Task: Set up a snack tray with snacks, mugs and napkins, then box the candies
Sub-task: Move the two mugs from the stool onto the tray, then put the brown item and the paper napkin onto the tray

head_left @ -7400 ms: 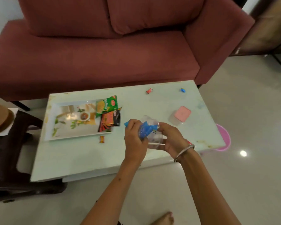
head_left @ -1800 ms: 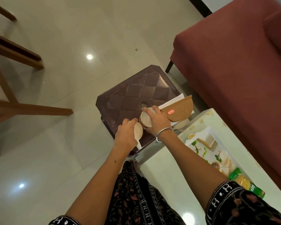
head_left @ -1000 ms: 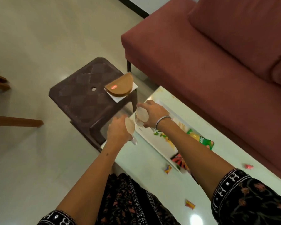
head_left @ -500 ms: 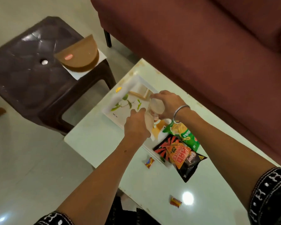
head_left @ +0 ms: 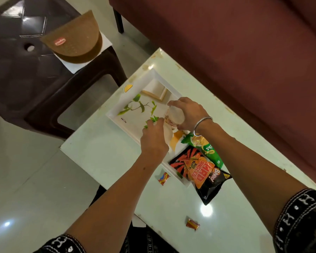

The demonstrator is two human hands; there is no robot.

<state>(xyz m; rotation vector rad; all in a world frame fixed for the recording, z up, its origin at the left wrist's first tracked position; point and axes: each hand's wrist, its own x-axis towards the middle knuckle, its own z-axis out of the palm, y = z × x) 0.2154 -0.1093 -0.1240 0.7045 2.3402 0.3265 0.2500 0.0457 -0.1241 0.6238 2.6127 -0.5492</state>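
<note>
A white tray point(head_left: 117, 116) with a leaf print lies on the pale table point(head_left: 106, 154). My left hand point(head_left: 154, 137) grips a cream mug point(head_left: 167, 134) over the tray's middle. My right hand point(head_left: 187, 114) grips a second cream mug point(head_left: 173, 116) with a reddish pattern, just beyond the first. A green snack packet point(head_left: 206, 148) and a black and orange snack packet point(head_left: 201, 172) lie on the tray's right end. Two wrapped candies point(head_left: 163, 178) point(head_left: 192, 224) lie on the table near me. A brown semicircular napkin holder point(head_left: 75, 42) rests on white napkins on the dark stool.
A dark brown plastic stool point(head_left: 26, 70) stands left of the table. A maroon sofa point(head_left: 244, 52) runs along the table's far side. Glossy tiled floor point(head_left: 26, 179) shows at the left.
I carried both mugs from the stool across to the tray; half a second ago they were higher over it, and now they sit lower over its middle.
</note>
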